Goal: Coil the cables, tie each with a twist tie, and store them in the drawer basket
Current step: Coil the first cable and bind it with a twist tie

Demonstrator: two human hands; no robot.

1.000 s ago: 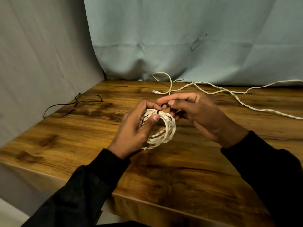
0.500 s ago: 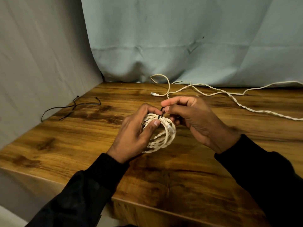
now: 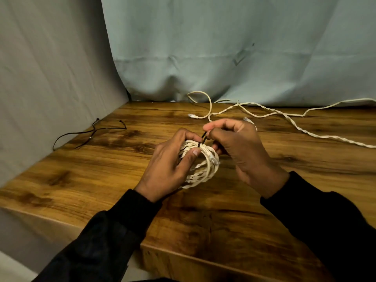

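A coil of cream twisted cable (image 3: 205, 171) hangs just above the wooden table (image 3: 101, 169). My left hand (image 3: 171, 165) grips the coil from the left, thumb pressed on its top. A black twist tie (image 3: 203, 139) wraps the top of the coil and sticks up. My right hand (image 3: 242, 151) pinches the tie's upper end between thumb and forefinger. A second cream cable (image 3: 295, 123) lies uncoiled across the back right of the table. The drawer basket is out of view.
Loose black twist ties (image 3: 91, 133) lie at the table's back left by the grey cloth wall (image 3: 50, 78). A pale blue cloth (image 3: 223, 47) hangs behind. The table's front edge runs below my forearms.
Both hands have stayed on the coil. My right fingers have shifted on the tie, which now sticks up more plainly above the coil.
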